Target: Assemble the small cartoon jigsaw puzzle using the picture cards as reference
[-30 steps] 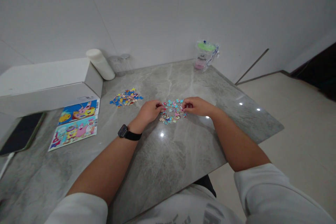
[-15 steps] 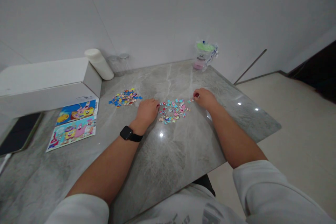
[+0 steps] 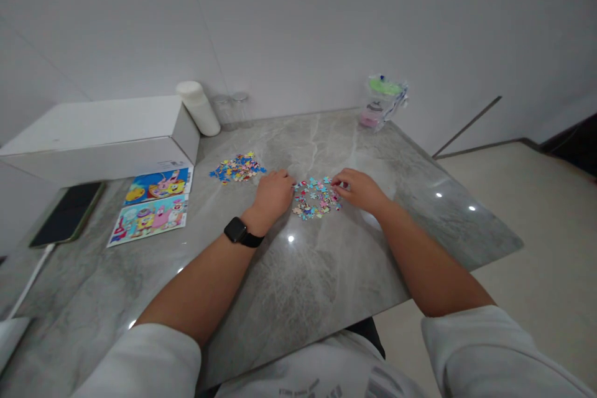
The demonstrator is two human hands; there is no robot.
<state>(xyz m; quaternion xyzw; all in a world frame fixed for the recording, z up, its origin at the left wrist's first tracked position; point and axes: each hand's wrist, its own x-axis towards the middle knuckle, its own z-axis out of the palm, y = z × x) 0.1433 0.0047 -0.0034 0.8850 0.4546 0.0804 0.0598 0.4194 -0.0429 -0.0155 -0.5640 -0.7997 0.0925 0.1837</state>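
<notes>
Pastel jigsaw puzzle pieces (image 3: pixel 313 205) lie in a loose ring on the grey marbled tabletop (image 3: pixel 308 286). At the ring's left edge rests my left hand (image 3: pixel 276 191), fingers curled down by the pieces; its fingertips are partly hidden, so I cannot see what they hold. On the opposite side my right hand (image 3: pixel 357 188) has thumb and fingers closed together at the ring's upper right edge, on something too small to make out. A second heap of blue and yellow puzzle pieces (image 3: pixel 237 168) sits beyond my left hand. Two cartoon picture cards (image 3: pixel 156 205) lie farther left.
A long white box (image 3: pixel 102 137) stands against the wall, with a white bottle (image 3: pixel 199 109) leaning by it and two clear glasses (image 3: pixel 232 112) alongside. A phone (image 3: pixel 68 214) with a cable is at left. A clear plastic bag (image 3: pixel 382 102) with green and pink contents stands at the back right.
My right hand has moved left and nearer, from beside the pastel pieces to their right edge. My left hand stays by the left edge. The view has turned slightly left.
</notes>
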